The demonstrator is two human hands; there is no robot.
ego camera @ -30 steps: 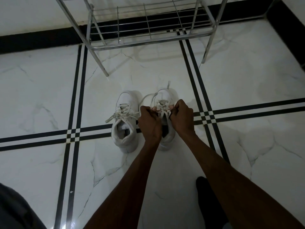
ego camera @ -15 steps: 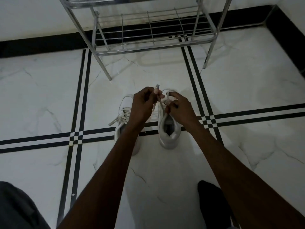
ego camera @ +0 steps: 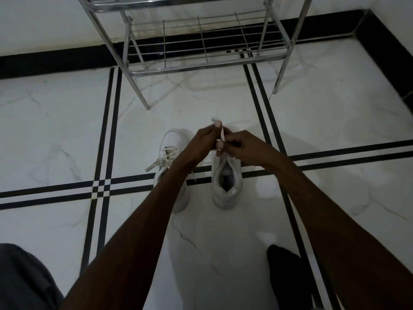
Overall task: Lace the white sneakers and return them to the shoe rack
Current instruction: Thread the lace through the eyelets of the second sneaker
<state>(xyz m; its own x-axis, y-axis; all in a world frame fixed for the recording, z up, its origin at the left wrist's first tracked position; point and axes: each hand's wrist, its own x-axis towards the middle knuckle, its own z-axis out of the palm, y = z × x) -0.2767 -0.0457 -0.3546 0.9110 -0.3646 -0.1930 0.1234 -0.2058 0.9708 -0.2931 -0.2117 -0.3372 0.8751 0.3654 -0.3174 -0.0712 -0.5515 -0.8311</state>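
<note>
Both sneakers stand on the floor (ego camera: 67,130) in front of the shoe rack (ego camera: 201,70). Above the right sneaker (ego camera: 226,186), the left hand (ego camera: 199,146) and right hand (ego camera: 243,151) each pinch its lace (ego camera: 222,135) in a closed grip; the left sneaker (ego camera: 169,148) sits beside it.

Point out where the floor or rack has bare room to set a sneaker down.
Free: the rack's lower shelf, and the white floor left of the left sneaker. Crowded: both hands, left hand and right hand, pinch a lace over the right sneaker.

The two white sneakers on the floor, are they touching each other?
Apart. The head view shows a strip of floor between the left sneaker and the right sneaker.
</note>
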